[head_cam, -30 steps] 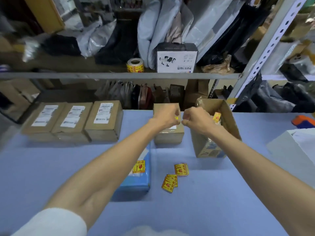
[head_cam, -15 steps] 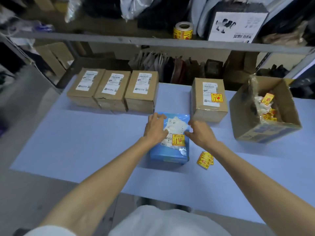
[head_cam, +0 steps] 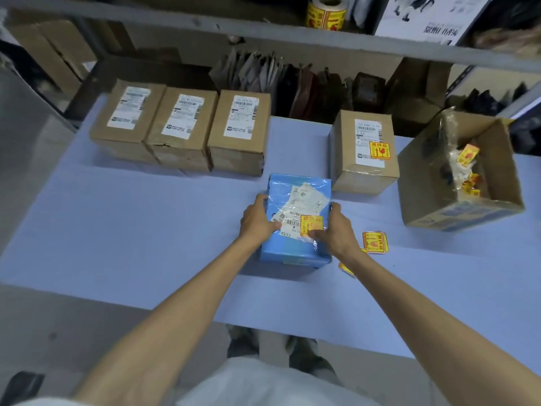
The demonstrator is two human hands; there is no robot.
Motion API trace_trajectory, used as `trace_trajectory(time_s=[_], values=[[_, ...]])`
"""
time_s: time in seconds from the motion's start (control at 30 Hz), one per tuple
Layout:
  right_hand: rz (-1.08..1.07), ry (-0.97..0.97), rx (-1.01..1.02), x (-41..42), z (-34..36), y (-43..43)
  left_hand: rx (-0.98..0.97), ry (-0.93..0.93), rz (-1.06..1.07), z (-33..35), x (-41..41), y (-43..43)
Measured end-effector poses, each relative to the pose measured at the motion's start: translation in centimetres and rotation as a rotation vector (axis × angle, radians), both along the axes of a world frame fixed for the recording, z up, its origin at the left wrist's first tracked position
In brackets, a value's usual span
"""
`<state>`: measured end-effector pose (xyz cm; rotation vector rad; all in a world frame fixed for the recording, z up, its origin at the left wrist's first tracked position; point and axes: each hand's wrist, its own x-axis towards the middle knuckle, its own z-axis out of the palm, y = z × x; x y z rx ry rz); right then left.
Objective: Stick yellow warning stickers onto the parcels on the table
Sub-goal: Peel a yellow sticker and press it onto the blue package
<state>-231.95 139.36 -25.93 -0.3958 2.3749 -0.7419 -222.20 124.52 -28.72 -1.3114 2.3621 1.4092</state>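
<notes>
A blue plastic-wrapped parcel (head_cam: pixel 294 253) lies at the table's middle with a white label and a yellow warning sticker (head_cam: pixel 311 225) on top. My left hand (head_cam: pixel 257 221) grips its left edge, thumb on the label. My right hand (head_cam: pixel 338 230) grips its right edge, thumb beside the sticker. Behind it stands a brown box (head_cam: pixel 366 174) that carries a yellow sticker (head_cam: pixel 379 150). Three brown boxes (head_cam: pixel 181 130) in a row at the back left show only white labels. Loose yellow stickers (head_cam: pixel 375 243) lie on the table right of my right hand.
An open carton (head_cam: pixel 468 212) with sticker scraps and backing paper stands at the right. A sticker roll (head_cam: pixel 325 13) sits on the shelf above. The blue table (head_cam: pixel 131 230) ends at a front edge near my body, and dark bags line the back.
Both hands left the brown box at the back, which now bears a sticker, and came down onto the blue parcel, first resting on it, now gripping its edges. My view tilted downward.
</notes>
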Motion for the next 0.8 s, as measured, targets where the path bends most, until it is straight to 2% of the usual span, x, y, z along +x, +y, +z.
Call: trace_trajectory(time_s=[0.23, 0.4, 0.53, 0.8], values=[[-0.103, -0.044, -0.159, -1.8, 2.5, -0.7, -0.030, 0.125, 0.064, 2.6, -2.2, -1.5], [-0.017, -0.077, -0.283, -3.4, 3.8, -1.5, 0.071, 0.253, 0.049, 3.7, -3.6, -2.8], [0.077, -0.026, -0.267, -5.5, 4.1, -2.8, 0.173, 0.322, -0.051, 4.8, -5.3, -4.2], [0.265, 0.145, -0.147, -9.9, 4.6, -5.8, -0.019, 0.184, -0.287, 4.8, -9.7, -6.7]])
